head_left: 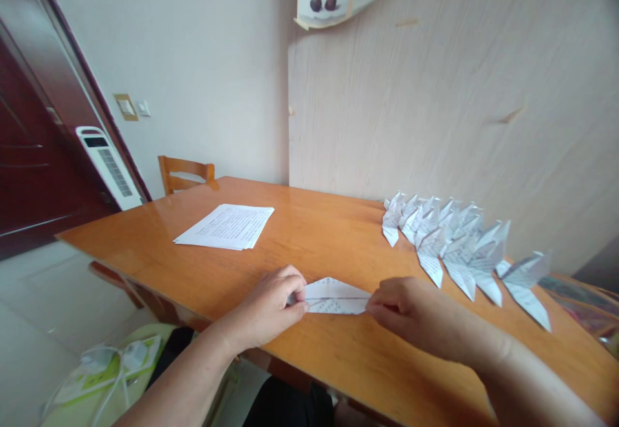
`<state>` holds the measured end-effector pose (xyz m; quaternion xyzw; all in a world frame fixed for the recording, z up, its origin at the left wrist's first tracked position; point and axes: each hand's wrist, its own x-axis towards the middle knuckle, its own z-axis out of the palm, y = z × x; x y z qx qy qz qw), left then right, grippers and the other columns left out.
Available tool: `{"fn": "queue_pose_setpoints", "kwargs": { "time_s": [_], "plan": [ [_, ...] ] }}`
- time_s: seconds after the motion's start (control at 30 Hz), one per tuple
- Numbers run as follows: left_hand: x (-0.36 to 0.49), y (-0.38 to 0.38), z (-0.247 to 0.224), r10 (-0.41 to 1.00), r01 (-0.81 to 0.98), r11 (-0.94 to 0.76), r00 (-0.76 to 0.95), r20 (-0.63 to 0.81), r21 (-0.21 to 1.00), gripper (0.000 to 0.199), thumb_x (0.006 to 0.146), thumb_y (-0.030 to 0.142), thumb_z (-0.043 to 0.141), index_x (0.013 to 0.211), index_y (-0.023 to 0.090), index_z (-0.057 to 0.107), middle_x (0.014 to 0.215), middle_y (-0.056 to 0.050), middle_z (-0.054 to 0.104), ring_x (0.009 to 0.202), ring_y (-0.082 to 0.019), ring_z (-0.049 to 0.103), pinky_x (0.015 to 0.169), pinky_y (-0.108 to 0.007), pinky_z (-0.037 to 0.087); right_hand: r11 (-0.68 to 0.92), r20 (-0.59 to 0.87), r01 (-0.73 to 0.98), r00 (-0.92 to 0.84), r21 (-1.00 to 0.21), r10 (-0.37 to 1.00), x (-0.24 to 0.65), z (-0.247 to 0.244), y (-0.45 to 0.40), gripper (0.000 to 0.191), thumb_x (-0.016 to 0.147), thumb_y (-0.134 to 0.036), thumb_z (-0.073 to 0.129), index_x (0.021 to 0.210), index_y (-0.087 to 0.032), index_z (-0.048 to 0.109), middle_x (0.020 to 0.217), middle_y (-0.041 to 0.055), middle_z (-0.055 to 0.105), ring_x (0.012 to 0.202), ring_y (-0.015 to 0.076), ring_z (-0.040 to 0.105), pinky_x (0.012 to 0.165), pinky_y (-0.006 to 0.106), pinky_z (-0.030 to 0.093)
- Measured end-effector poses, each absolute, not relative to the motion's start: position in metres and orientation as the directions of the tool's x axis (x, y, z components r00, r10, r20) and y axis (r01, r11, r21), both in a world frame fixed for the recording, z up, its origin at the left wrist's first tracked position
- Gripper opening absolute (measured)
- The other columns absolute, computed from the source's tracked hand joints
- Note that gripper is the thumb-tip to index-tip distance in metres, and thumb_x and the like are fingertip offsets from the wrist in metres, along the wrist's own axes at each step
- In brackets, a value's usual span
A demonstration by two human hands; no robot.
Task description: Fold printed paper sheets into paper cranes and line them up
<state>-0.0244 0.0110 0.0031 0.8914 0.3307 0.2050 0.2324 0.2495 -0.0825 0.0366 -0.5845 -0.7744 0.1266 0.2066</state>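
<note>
A folded sheet of printed paper [333, 297] lies low over the table near its front edge, long and narrow with a shallow peak on its far side. A crease line runs along its length. My left hand [278, 301] pinches its left end between thumb and fingers. At the right end, the fingers of my right hand [399, 301] are closed on the paper's tip. Both ends are partly hidden by my fingers.
A stack of printed sheets [225, 226] lies on the wooden table [309, 227] at left. Several folded paper pieces [449, 233] stand in rows at right. Behind are a chair [186, 170] and the wall. A power strip [111, 369] with plugs sits at lower left.
</note>
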Motion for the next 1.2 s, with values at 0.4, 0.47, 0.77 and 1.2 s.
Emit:
{"fn": "queue_pose_setpoints", "kwargs": {
  "time_s": [0.4, 0.47, 0.77, 1.2],
  "plan": [
    [-0.018, -0.014, 0.009, 0.659, 0.576, -0.752, 0.654, 0.370, 0.321, 0.011, 0.091, 0.016, 0.055, 0.092, 0.024, 0.063, 0.105, -0.005, 0.059, 0.105, -0.024, 0.052, 0.093, -0.040, 0.042, 0.345, 0.264, 0.750, -0.232, -0.564, 0.936, 0.242, 0.009, -0.060, 0.029, 0.088, -0.013, 0.051, 0.110, -0.022, 0.067, 0.097, 0.0049, 0.069, 0.086, 0.0178, 0.063, 0.075, 0.030, 0.047],
    [-0.012, -0.028, 0.009, 0.691, 0.616, -0.723, 0.629, 0.356, 0.314, 0.016, 0.096, 0.020, 0.049, 0.090, 0.023, 0.063, 0.098, -0.005, 0.060, 0.098, -0.024, 0.053, 0.088, -0.040, 0.043, 0.310, 0.241, 0.747, -0.204, -0.588, 0.949, 0.240, 0.006, -0.059, 0.030, 0.087, -0.011, 0.051, 0.112, -0.021, 0.065, 0.091, 0.0037, 0.068, 0.079, 0.0162, 0.062, 0.070, 0.029, 0.045],
    [0.010, -0.057, 0.003, 0.763, 0.662, -0.646, 0.577, 0.290, 0.381, 0.030, 0.098, 0.046, 0.046, 0.111, 0.025, 0.062, 0.104, -0.008, 0.062, 0.099, -0.027, 0.055, 0.086, -0.041, 0.043, 0.105, -0.069, 0.510, -0.311, -0.854, 0.948, 0.223, 0.021, -0.074, 0.012, 0.083, -0.012, 0.050, 0.091, -0.021, 0.053, 0.070, -0.0032, 0.062, 0.060, 0.0113, 0.058, 0.052, 0.021, 0.039],
    [0.019, -0.029, 0.012, 0.651, 0.606, -0.758, 0.722, 0.235, 0.240, 0.035, 0.086, 0.012, 0.050, 0.115, 0.028, 0.062, 0.109, -0.004, 0.064, 0.106, -0.027, 0.053, 0.096, -0.045, 0.034, 0.295, 0.306, 0.635, -0.096, -0.714, 0.947, 0.247, 0.015, -0.057, 0.019, 0.083, -0.013, 0.050, 0.094, -0.021, 0.062, 0.088, 0.0024, 0.068, 0.081, 0.0178, 0.061, 0.072, 0.030, 0.046]
  ]
}}
